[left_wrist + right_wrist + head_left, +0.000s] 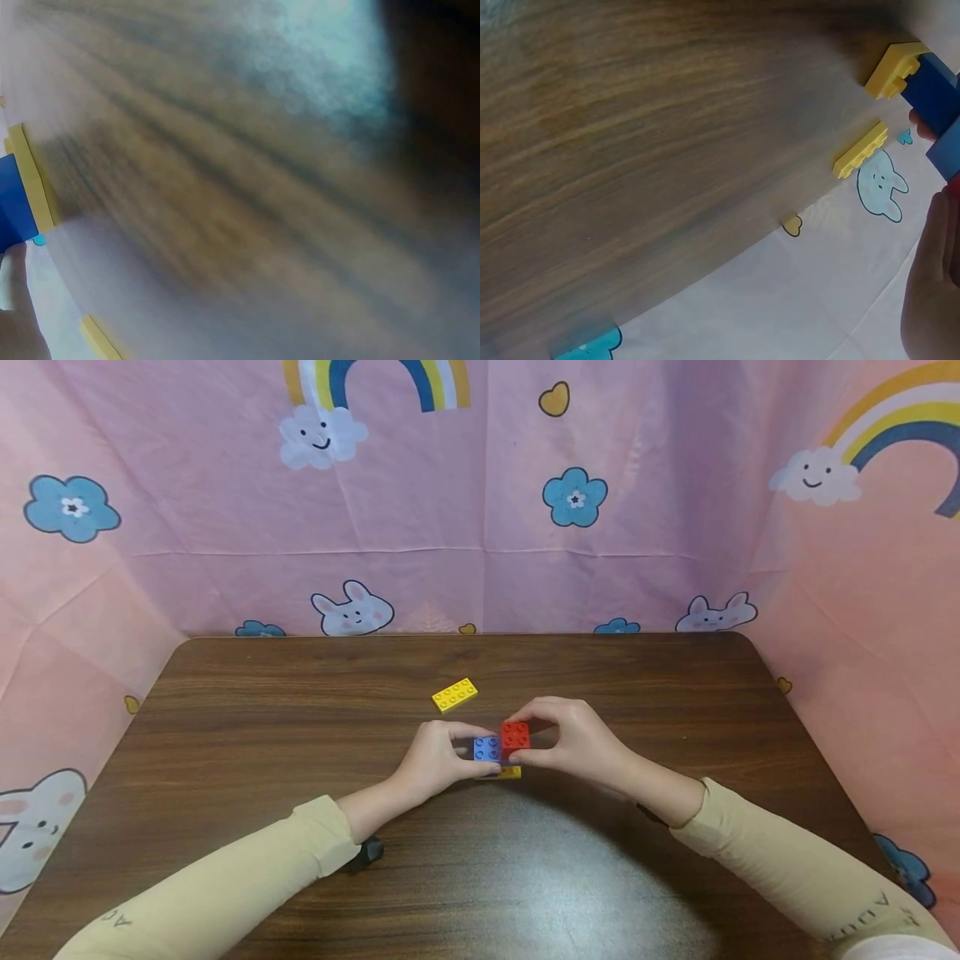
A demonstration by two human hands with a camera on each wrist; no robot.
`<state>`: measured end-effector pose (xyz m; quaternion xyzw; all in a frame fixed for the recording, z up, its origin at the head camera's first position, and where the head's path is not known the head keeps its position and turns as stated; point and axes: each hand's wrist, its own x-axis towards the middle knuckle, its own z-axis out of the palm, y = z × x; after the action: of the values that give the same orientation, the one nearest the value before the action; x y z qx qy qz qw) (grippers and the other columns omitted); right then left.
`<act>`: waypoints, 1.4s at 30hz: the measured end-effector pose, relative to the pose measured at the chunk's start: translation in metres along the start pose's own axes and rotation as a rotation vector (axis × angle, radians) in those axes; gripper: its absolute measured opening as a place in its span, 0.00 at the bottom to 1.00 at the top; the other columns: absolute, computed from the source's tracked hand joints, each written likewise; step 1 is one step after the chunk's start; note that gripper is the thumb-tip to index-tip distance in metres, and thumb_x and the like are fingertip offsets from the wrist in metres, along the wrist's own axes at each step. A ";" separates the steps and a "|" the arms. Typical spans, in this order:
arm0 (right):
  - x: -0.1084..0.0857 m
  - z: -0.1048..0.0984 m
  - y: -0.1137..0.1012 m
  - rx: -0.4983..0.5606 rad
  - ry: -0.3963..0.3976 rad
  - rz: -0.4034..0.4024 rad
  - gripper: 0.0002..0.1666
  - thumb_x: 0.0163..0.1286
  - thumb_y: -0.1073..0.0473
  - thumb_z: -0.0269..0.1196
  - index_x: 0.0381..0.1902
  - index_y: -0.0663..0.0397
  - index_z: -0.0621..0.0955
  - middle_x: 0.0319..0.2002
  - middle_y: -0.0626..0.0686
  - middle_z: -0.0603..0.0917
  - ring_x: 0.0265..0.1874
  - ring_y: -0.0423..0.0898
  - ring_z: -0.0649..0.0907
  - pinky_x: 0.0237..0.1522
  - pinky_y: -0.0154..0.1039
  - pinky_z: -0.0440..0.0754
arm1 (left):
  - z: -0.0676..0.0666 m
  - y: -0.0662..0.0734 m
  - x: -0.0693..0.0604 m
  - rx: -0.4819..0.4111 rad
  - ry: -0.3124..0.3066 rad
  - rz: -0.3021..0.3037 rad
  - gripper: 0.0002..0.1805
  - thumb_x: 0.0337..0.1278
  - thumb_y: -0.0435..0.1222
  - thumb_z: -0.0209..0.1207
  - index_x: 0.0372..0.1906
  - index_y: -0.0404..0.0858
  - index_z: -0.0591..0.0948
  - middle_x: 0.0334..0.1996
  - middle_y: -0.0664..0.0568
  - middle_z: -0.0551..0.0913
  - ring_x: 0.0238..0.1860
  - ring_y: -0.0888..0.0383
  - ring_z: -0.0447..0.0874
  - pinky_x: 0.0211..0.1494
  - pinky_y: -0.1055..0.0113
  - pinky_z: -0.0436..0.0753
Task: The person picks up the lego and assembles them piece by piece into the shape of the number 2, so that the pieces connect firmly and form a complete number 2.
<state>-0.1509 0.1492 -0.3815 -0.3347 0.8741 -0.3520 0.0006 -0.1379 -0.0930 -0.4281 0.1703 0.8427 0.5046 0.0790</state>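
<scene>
My left hand (433, 763) holds a blue brick (486, 748) between thumb and fingers. That brick stands on a yellow brick (512, 772) that rests on the table; in the left wrist view the blue brick (13, 201) covers part of the yellow one (31, 176). To its right, my right hand (583, 740) pinches a red brick (515, 737). The right wrist view shows a lighter blue block (948, 153) between the red brick (954, 186) and the dark blue brick (932, 91); whether they are joined I cannot tell.
A second yellow brick (454, 695) lies studs up farther back on the brown wooden table (300, 693). Near the left sleeve is a small black object (369, 852). Pink patterned cloth (480, 510) hangs behind the table and on both sides.
</scene>
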 end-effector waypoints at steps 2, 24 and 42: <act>-0.001 0.000 0.000 0.010 0.001 0.002 0.24 0.55 0.58 0.84 0.50 0.54 0.90 0.46 0.50 0.93 0.48 0.45 0.90 0.53 0.48 0.91 | 0.000 0.000 0.000 -0.003 -0.001 0.003 0.21 0.52 0.34 0.80 0.53 0.34 0.90 0.51 0.41 0.92 0.54 0.47 0.92 0.53 0.64 0.92; -0.009 0.008 0.009 0.129 0.013 0.054 0.24 0.57 0.62 0.83 0.52 0.57 0.89 0.47 0.53 0.92 0.49 0.49 0.90 0.55 0.46 0.92 | 0.000 0.002 -0.001 0.014 0.001 -0.023 0.22 0.52 0.36 0.81 0.53 0.36 0.90 0.52 0.42 0.92 0.52 0.50 0.92 0.53 0.64 0.93; -0.012 0.013 0.012 0.144 0.029 0.068 0.24 0.55 0.64 0.83 0.50 0.59 0.89 0.47 0.54 0.92 0.49 0.51 0.90 0.57 0.50 0.91 | -0.002 0.004 -0.001 0.013 -0.012 -0.020 0.23 0.52 0.36 0.81 0.54 0.37 0.90 0.54 0.44 0.91 0.57 0.48 0.90 0.59 0.56 0.91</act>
<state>-0.1456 0.1546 -0.4011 -0.2991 0.8573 -0.4184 0.0241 -0.1366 -0.0931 -0.4236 0.1653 0.8472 0.4972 0.0880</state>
